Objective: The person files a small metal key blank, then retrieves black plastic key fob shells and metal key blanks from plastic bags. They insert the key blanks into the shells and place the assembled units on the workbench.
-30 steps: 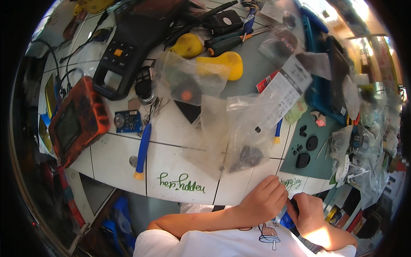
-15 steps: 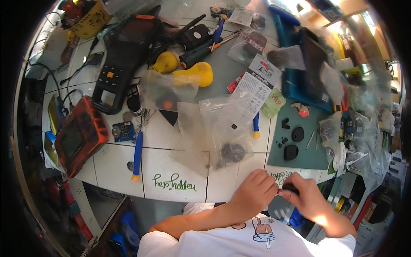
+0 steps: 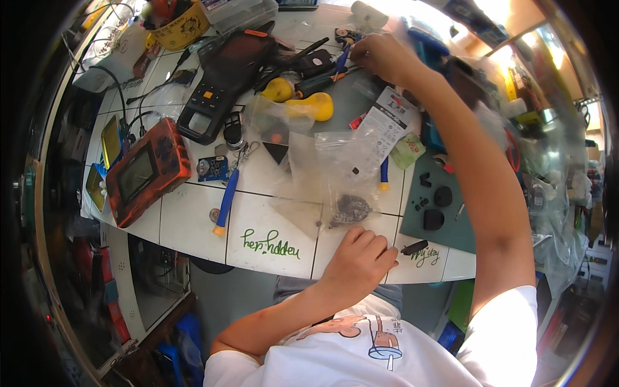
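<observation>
On the counter [image 3: 193, 222] lie 2 blue-handled screwdrivers [image 3: 227, 201]; right hand [image 3: 380, 57] pinches a tool [image 3: 340, 59], left hand [image 3: 361, 257] loosely curled, empty.

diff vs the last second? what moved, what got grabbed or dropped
Right hand left the near table edge and reached to the far side, now among the screwdrivers; whether it has a grip on one is unclear. Left hand stayed at the near edge, by a small black part. Clear bags and orange meter look unmoved.

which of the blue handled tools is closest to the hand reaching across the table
The blue-handled tool at the far side, right by the right hand. The blue screwdriver with a yellow tip and the short one by the bags lie far nearer the person.
</observation>
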`<action>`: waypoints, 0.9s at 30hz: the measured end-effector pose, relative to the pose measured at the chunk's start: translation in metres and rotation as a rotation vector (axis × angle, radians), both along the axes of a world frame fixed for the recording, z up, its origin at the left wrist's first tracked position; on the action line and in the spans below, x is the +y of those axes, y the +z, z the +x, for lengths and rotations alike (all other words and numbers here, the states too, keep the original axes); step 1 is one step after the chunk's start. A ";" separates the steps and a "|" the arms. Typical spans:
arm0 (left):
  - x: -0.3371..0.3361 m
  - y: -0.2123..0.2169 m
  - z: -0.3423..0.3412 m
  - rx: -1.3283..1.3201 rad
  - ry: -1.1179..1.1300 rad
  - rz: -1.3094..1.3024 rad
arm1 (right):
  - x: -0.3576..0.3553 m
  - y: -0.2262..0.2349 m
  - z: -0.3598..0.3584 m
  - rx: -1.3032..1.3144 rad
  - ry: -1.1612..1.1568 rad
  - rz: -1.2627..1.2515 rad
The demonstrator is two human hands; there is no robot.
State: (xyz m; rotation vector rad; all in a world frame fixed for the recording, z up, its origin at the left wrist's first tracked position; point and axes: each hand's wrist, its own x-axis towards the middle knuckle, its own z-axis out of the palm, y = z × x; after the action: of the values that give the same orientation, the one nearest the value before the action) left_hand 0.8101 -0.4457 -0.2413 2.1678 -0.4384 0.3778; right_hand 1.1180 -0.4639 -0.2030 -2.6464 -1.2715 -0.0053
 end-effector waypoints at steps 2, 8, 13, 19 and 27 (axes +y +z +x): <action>0.002 0.000 0.002 0.002 0.012 -0.003 | 0.010 0.002 0.010 -0.044 0.128 -0.118; -0.011 -0.018 -0.010 -0.113 0.053 -0.001 | -0.013 0.005 0.000 -0.055 0.353 -0.285; 0.011 -0.022 -0.012 -0.226 0.129 0.145 | -0.003 0.049 -0.010 -0.175 0.347 -0.188; 0.020 -0.039 0.010 -0.091 0.390 0.316 | -0.023 0.072 -0.011 -0.287 0.381 -0.113; -0.038 -0.031 0.028 -0.089 0.158 0.144 | -0.223 0.037 -0.199 0.605 -0.308 0.808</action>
State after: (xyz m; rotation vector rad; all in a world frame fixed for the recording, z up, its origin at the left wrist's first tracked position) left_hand 0.8380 -0.4835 -0.2724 2.3400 -0.3534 0.5462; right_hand 0.9195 -0.6874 -0.1657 -1.8847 -0.4960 0.1797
